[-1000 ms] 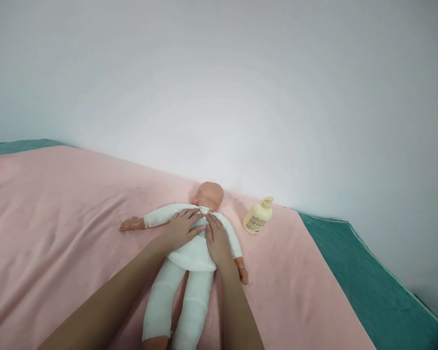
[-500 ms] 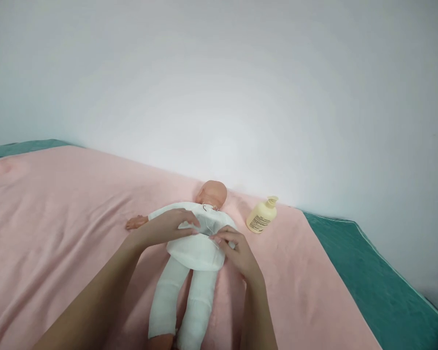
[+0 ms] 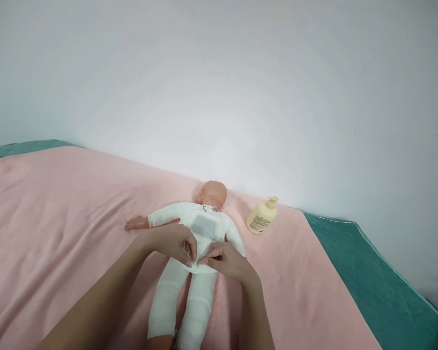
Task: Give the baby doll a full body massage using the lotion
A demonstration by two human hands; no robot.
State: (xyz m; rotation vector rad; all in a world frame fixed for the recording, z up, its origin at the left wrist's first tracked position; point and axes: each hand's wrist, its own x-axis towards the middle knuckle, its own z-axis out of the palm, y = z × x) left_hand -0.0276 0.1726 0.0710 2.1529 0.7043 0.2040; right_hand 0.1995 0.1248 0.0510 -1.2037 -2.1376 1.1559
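A baby doll (image 3: 211,193), its head towards the wall, lies on the pink cloth with its body and limbs in a white fabric covering (image 3: 200,287). A grey rectangular patch (image 3: 203,225) shows on the upper torso, with a thin string or wire running down from it. My left hand (image 3: 177,243) pinches the covering at the lower torso, fingers curled. Close beside it, my right hand (image 3: 226,261) pinches the same covering, thumb and forefinger together. The fingertips nearly meet, and the fabric between them is bunched up.
A pale yellow pump bottle (image 3: 262,217) stands to the right of the doll. Pink cloth (image 3: 76,218) lies wrinkled over a green sheet (image 3: 379,267), which shows at both sides. Behind rises a plain pale wall (image 3: 219,87).
Both hands have moved down from the doll's upper torso to its lower torso and drawn closer together. The grey patch is now uncovered, and the white covering is pinched lower down.
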